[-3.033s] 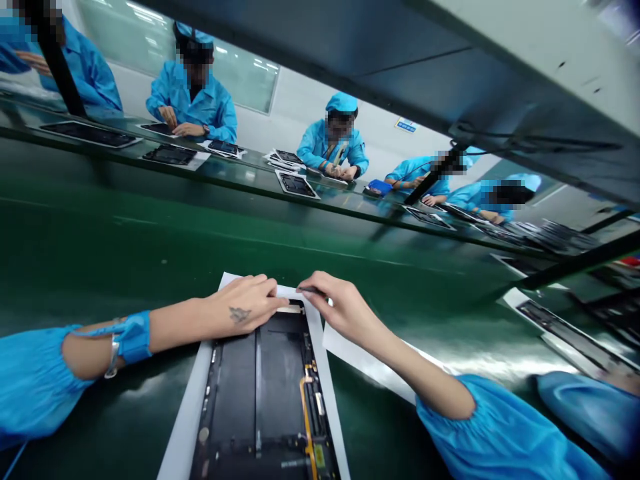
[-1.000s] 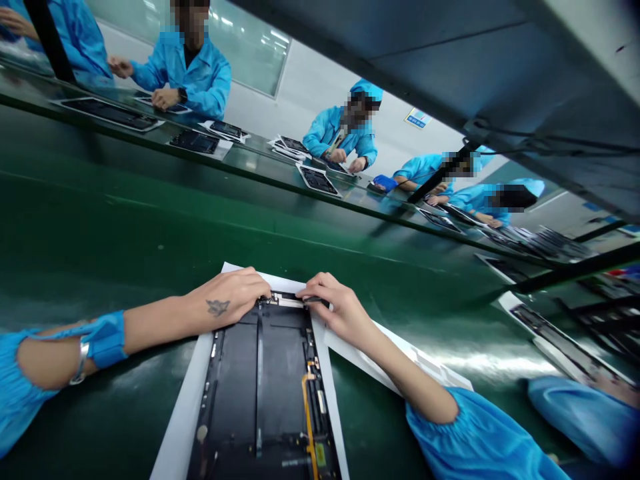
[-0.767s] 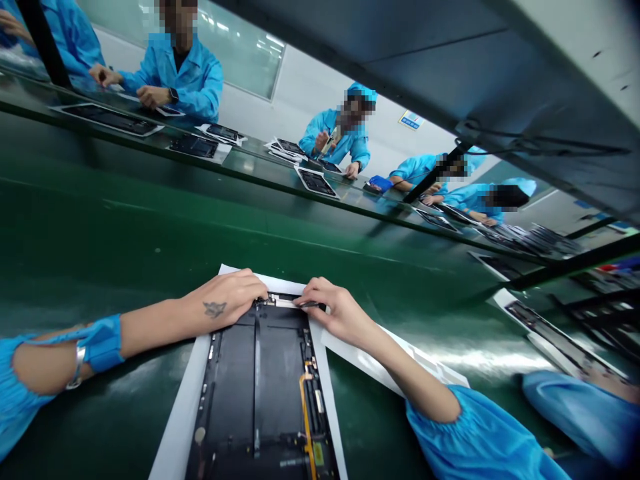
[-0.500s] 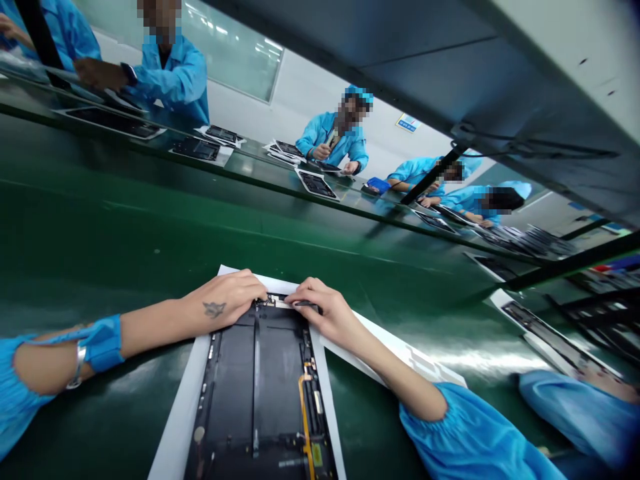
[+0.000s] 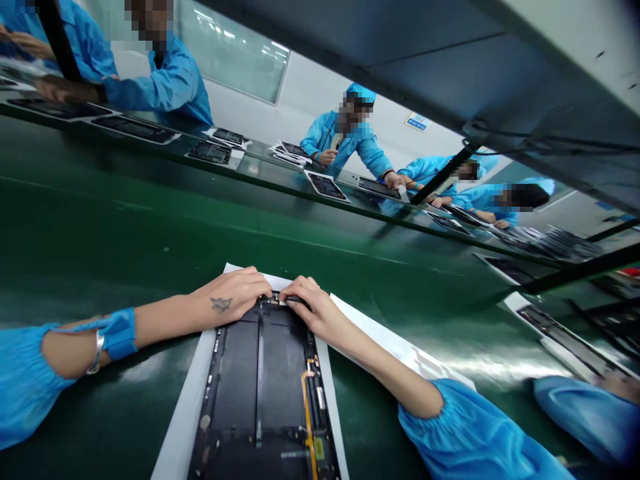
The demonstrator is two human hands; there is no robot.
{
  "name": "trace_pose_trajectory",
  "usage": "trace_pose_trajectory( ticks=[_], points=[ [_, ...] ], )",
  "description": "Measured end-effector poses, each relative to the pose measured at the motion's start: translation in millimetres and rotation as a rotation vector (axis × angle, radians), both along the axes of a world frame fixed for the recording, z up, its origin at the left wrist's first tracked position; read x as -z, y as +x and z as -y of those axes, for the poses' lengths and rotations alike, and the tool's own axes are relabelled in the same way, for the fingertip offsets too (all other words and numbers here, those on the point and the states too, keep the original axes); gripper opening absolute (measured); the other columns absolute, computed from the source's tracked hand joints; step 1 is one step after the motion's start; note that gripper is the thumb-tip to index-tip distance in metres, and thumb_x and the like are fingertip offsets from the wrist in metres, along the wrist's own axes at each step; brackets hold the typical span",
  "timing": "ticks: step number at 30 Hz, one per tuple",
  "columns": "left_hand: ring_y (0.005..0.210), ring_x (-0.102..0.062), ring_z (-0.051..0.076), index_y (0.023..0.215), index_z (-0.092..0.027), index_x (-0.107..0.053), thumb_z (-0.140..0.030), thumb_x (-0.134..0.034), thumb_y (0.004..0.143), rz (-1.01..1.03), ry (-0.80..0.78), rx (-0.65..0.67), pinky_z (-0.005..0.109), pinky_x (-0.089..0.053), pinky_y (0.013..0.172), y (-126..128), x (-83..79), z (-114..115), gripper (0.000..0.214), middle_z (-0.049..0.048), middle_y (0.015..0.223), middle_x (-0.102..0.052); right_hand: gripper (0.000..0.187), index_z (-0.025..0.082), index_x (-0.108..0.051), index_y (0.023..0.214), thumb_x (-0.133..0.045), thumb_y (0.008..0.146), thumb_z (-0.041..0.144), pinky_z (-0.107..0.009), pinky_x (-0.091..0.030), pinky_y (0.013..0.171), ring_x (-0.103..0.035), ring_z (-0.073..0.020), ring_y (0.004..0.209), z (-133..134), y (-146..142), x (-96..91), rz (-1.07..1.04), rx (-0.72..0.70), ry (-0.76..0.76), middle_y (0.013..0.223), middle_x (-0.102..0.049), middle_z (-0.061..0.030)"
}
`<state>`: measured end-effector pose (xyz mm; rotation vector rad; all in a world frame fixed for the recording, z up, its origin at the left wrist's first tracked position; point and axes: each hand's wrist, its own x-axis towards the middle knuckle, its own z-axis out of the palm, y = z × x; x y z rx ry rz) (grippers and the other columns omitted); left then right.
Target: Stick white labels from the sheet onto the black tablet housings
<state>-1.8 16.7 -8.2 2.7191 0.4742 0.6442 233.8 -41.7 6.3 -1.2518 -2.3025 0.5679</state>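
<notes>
An opened tablet chassis, dark inside with an orange flex cable along its right side, lies on a white sheet on the green belt. My left hand rests at the chassis's far left corner, fingers curled down on its top edge. My right hand is beside it at the far edge, pinching a thin dark tool against the top edge. The fingertips of both hands nearly touch.
A second white sheet lies under my right forearm. Across the green conveyor, several people in blue coats work at a bench with more open tablets. Other tablets lie at the right. A dark shelf hangs overhead.
My right hand has slid left along the chassis's far edge with the tool, closing on my left hand, which stayed put. A person opposite reaches out to the right.
</notes>
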Motion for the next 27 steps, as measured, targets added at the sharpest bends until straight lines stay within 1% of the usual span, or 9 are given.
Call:
trace_pose_trajectory(
  ticks=[4, 10, 13, 16, 19, 21, 23, 25, 27],
  points=[
    [0.099, -0.058, 0.021, 0.107, -0.019, -0.061, -0.011, -0.033, 0.099, -0.037, 0.024, -0.041, 0.034, -0.045, 0.085, -1.4, 1.5, -2.4, 0.031, 0.0072, 0.104, -0.066, 0.023, 0.022, -0.069, 0.107, -0.049, 0.097, 0.018, -0.038, -0.043, 0.088, -0.057, -0.0225, 0.097, -1.1, 12.9, 0.6, -0.118, 0.021, 0.036, 0.099, -0.065, -0.0078],
    [0.126, -0.047, 0.025, 0.128, -0.019, -0.049, -0.015, -0.031, 0.100, -0.031, 0.017, -0.127, 0.040, -0.040, 0.102, -6.4, 3.5, -11.0, 0.034, 0.0108, 0.131, -0.057, 0.023, 0.023, -0.068, 0.105, -0.046, 0.099, 0.027, -0.037, -0.044, 0.082, -0.056, -0.0233, 0.090, -5.2, 30.7, 1.8, -0.259, 0.337, 0.235, 0.090, -0.064, -0.0058],
    [0.111, -0.052, 0.026, 0.126, -0.018, -0.050, -0.017, -0.031, 0.100, -0.142, 0.067, -0.183, 0.040, -0.043, 0.093, -6.8, -2.0, -15.1, 0.032, 0.0121, 0.124, -0.057, 0.022, 0.022, -0.067, 0.102, -0.045, 0.098, 0.025, -0.037, -0.044, 0.083, -0.056, -0.0237, 0.092, -9.9, 30.3, 7.6, -0.285, 0.384, 0.290, 0.093, -0.065, -0.0064],
    [0.086, -0.052, 0.024, 0.101, -0.017, -0.056, -0.020, -0.039, 0.098, -0.262, 0.081, -0.234, 0.035, -0.043, 0.078, -3.1, -10.4, -16.4, 0.018, 0.0090, 0.099, -0.058, 0.022, 0.022, -0.066, 0.100, -0.045, 0.098, 0.025, -0.037, -0.045, 0.084, -0.057, -0.0238, 0.092, -12.9, 26.5, 12.3, -0.316, 0.387, 0.326, 0.092, -0.065, -0.0067],
    [0.079, -0.052, 0.020, 0.084, -0.019, -0.053, -0.023, -0.043, 0.097, -0.294, 0.064, -0.212, 0.030, -0.042, 0.074, -0.9, -17.6, -23.7, 0.016, 0.0041, 0.087, -0.057, 0.022, 0.022, -0.066, 0.099, -0.045, 0.099, 0.025, -0.037, -0.046, 0.082, -0.058, -0.0236, 0.090, -13.8, 22.7, 14.5, -0.349, 0.370, 0.353, 0.091, -0.066, -0.0064],
    [0.077, -0.054, 0.018, 0.083, -0.020, -0.052, -0.025, -0.043, 0.098, -0.289, 0.052, -0.250, 0.027, -0.043, 0.073, -4.7, -23.9, -39.6, 0.018, 0.0015, 0.083, -0.058, 0.022, 0.023, -0.066, 0.099, -0.044, 0.099, 0.026, -0.036, -0.047, 0.081, -0.058, -0.0233, 0.089, -14.7, 20.9, 15.7, -0.379, 0.364, 0.372, 0.091, -0.066, -0.0061],
    [0.073, -0.057, 0.016, 0.086, -0.019, -0.054, -0.026, -0.042, 0.101, -0.265, 0.026, -0.363, 0.025, -0.045, 0.071, -14.0, -33.8, -65.9, 0.020, -0.0009, 0.077, -0.058, 0.022, 0.023, -0.067, 0.101, -0.044, 0.099, 0.027, -0.036, -0.047, 0.080, -0.058, -0.0230, 0.087, -16.3, 19.5, 17.0, -0.415, 0.377, 0.388, 0.089, -0.065, -0.0058],
    [0.073, -0.060, 0.015, 0.092, -0.018, -0.057, -0.027, -0.042, 0.103, -0.222, 0.003, -0.539, 0.026, -0.048, 0.072, -26.7, -46.9, -99.0, 0.021, -0.0015, 0.076, -0.060, 0.022, 0.023, -0.067, 0.102, -0.045, 0.099, 0.026, -0.036, -0.047, 0.079, -0.058, -0.0228, 0.086, -17.9, 17.9, 18.0, -0.446, 0.388, 0.410, 0.089, -0.065, -0.0058],
    [0.082, -0.063, 0.017, 0.102, -0.014, -0.061, -0.031, -0.050, 0.102, -0.163, -0.013, -0.747, 0.031, -0.053, 0.077, -38.9, -59.7, -131.9, 0.020, 0.0019, 0.091, -0.064, 0.022, 0.023, -0.067, 0.102, -0.046, 0.098, 0.024, -0.036, -0.047, 0.081, -0.058, -0.0230, 0.089, -18.5, 16.1, 17.9, -0.460, 0.373, 0.439, 0.092, -0.066, -0.0063]
  ],
)
